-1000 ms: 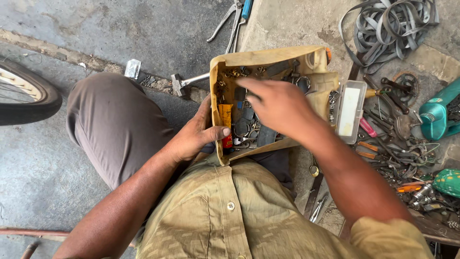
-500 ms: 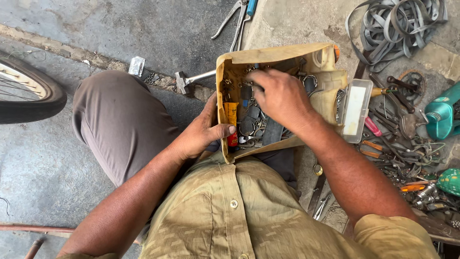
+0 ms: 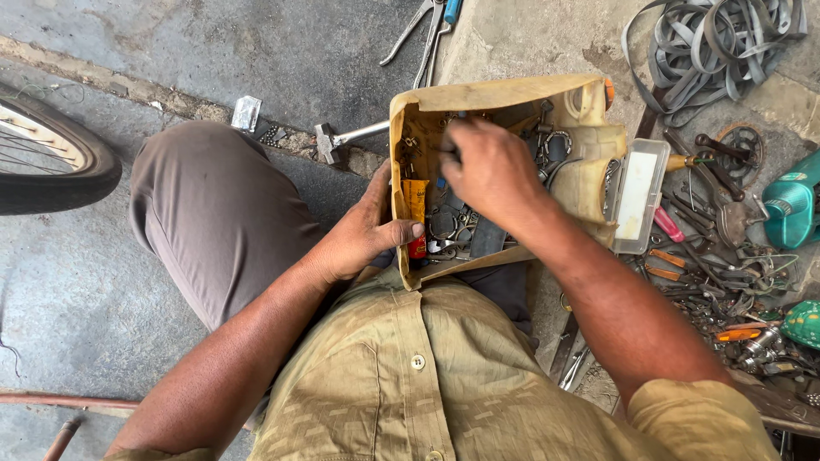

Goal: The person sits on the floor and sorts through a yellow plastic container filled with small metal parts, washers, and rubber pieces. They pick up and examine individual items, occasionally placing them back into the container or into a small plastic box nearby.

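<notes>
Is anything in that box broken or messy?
The tan box looks worn, its walls bent and stained. Inside, small metal parts lie jumbled with an orange tube. The right hand digs in; the left hand grips the edge.

Even, soft daylight; sharp focus, faint shadows, no glare.

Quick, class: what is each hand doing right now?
Left hand: closed on the side wall of the tan open container.
Right hand: inside it among metal parts; grip cannot be told.

Packages noted: a small silvery foil wrapper (image 3: 246,112) lies on the pavement above your knee. An orange-and-red printed tube (image 3: 415,218) stands inside the box, beside your left thumb.
</notes>
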